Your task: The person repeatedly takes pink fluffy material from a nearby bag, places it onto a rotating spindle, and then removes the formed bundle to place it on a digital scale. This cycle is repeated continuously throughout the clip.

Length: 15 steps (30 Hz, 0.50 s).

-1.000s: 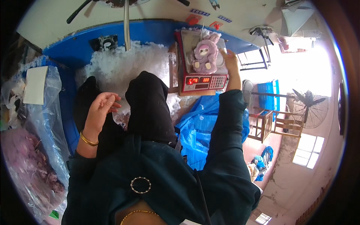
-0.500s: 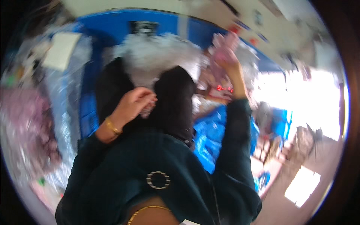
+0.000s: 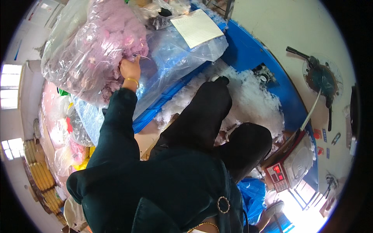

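My left hand (image 3: 130,70) reaches out to the upper left, at the edge of a large clear plastic bag (image 3: 74,46). Fluffy pink plush pieces (image 3: 112,35) fill this bag. The fingers are curled against the plush and the bag's edge; what they grip is hidden. A thin white strand shows beside the fingertips. My right hand does not show. White stuffing fibre (image 3: 252,101) lies heaped inside a blue-walled bin (image 3: 237,42), in front of my dark-trousered knees.
A red and white digital scale (image 3: 278,174) stands at the right, near a blue plastic bag (image 3: 252,194). A lined paper sheet (image 3: 197,28) lies on clear plastic sheeting (image 3: 171,58). A dark fan-like fixture (image 3: 322,77) is at the far right. Yellowish rolls (image 3: 40,174) are stacked at the left.
The view has swung left. My left hand has gone from above my lap to the bag of pink plush. My right hand, which held a pink plush piece by the scale, has left the view.
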Tool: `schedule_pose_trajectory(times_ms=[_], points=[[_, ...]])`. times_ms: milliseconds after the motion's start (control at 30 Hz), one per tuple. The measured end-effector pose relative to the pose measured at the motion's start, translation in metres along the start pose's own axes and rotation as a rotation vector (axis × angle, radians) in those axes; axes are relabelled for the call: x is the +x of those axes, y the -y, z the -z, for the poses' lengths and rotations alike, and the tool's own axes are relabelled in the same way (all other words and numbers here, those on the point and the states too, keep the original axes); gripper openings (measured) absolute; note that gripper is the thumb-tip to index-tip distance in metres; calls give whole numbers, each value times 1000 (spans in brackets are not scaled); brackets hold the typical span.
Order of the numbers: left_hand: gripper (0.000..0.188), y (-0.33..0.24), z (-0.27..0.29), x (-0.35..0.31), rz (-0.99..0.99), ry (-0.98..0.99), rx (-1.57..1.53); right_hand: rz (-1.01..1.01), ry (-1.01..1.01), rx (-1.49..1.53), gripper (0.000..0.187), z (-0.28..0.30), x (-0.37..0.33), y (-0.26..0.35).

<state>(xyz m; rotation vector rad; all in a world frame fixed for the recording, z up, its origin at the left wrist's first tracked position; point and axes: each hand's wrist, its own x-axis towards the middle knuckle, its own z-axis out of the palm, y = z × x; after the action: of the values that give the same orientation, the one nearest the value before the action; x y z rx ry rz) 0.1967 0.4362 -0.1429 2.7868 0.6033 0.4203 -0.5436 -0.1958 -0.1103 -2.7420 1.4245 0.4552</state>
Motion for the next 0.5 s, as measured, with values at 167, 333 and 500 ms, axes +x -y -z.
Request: schedule_pose_trajectory(times_ms=[167, 333, 500], points=[[40, 37, -68, 78, -176, -217, -141, 230, 105, 150, 46, 1, 28, -7], [38, -7, -40, 39, -195, -114, -121, -182, 113, 775, 55, 64, 41, 138], [51, 12, -41, 62, -242, -36, 107, 260, 128, 444, 52, 93, 70, 194]])
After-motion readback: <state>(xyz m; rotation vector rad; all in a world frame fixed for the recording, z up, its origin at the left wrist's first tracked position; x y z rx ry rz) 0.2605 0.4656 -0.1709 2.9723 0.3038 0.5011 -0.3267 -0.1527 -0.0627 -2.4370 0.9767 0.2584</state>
